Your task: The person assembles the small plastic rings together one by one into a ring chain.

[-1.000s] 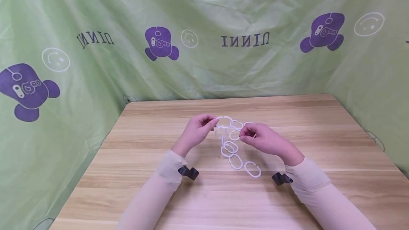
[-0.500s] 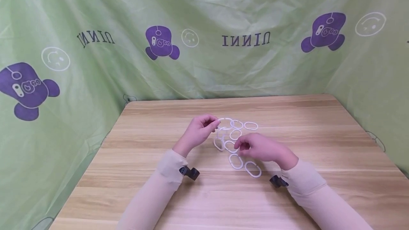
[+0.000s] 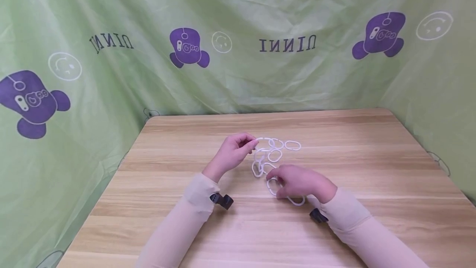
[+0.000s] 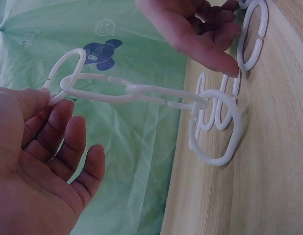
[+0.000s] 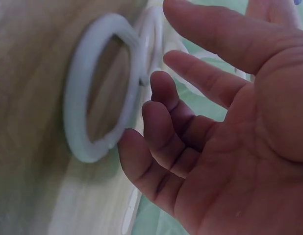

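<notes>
My left hand (image 3: 231,155) pinches a white plastic chain link (image 4: 83,56) between thumb and index finger. From it hangs a short chain of oval C-shaped links (image 4: 166,91), whose lowest link (image 4: 235,134) is down by the tabletop in the left wrist view. My right hand (image 3: 303,183) hovers low over loose links, palm down, thumb and index finger apart with nothing between them. Just at its fingertips is one loose link (image 3: 268,186), partly covered by the hand. Another loose link (image 3: 298,204) shows beneath the palm. The right wrist view has a loose link (image 5: 75,112) beside the curled fingers.
More loose links lie behind the chain, including one link (image 3: 292,149) at the far right and another (image 3: 275,160) nearer. The wooden table (image 3: 186,144) meets a green printed curtain (image 3: 238,82) at its back edge. Black cameras sit on both wrists.
My right hand has moved toward me and slightly left, from beside the back links to over the front ones. My left hand has barely shifted and keeps its pinch; the hanging chain has swayed.
</notes>
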The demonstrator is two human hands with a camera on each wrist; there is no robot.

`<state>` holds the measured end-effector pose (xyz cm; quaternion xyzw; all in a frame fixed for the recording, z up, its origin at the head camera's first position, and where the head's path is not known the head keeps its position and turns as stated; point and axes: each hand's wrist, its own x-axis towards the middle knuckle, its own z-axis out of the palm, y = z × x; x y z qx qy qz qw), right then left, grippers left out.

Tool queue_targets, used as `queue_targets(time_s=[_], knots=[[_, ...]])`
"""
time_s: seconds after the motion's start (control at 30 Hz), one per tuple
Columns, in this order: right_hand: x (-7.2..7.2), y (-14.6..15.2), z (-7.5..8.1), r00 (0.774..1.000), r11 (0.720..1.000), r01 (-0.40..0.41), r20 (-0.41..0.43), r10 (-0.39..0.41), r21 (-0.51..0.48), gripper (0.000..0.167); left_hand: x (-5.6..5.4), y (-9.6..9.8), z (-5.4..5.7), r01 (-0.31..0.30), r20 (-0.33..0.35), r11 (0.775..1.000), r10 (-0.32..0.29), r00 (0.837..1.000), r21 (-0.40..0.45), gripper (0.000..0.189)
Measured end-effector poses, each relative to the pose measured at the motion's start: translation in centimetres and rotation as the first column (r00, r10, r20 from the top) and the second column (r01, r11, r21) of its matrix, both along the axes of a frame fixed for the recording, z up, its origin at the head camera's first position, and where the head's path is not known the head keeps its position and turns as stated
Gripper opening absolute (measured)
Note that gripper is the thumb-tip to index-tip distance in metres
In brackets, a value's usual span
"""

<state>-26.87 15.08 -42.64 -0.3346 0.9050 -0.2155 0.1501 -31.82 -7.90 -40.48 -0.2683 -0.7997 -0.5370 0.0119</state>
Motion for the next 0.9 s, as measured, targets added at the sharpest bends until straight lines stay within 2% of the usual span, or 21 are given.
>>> queue_targets(time_s=[0.33, 0.53, 0.57, 0.77, 0.8, 0.9], knots=[[-0.05, -0.44, -0.49, 0.997, 0.997, 0.077, 0.004, -0.077, 0.007, 0.045, 0.09, 0.26, 0.10, 0.010, -0.002, 1.000, -0.010, 1.000, 0.004, 0.016], [-0.16, -0.29, -0.54, 0.992, 0.992, 0.124, -0.031, -0.123, 0.038, 0.045, 0.08, 0.34, -0.11, 0.026, 0.001, 1.000, -0.026, 1.000, 0.012, 0.016], [-0.15, -0.26, -0.56, 0.991, 0.991, 0.129, -0.040, -0.128, 0.042, 0.046, 0.38, 0.43, 0.21, 0.026, 0.007, 1.000, -0.026, 1.000, 0.009, 0.016], [-0.17, -0.17, -0.56, 0.981, 0.978, 0.189, -0.068, -0.184, 0.083, 0.050, 0.37, 0.62, -0.10, 0.025, 0.022, 1.000, -0.025, 0.999, -0.001, 0.017], [-0.21, -0.15, -0.55, 0.980, 0.977, 0.193, -0.065, -0.187, 0.087, 0.050, 0.06, 0.58, -0.48, 0.030, 0.018, 1.000, -0.030, 0.999, 0.002, 0.017], [-0.35, -0.02, -0.59, 0.983, 0.981, 0.180, -0.044, -0.177, 0.070, 0.048, 0.06, 0.66, -0.49, 0.039, 0.016, 0.999, -0.039, 0.999, 0.004, 0.016]])
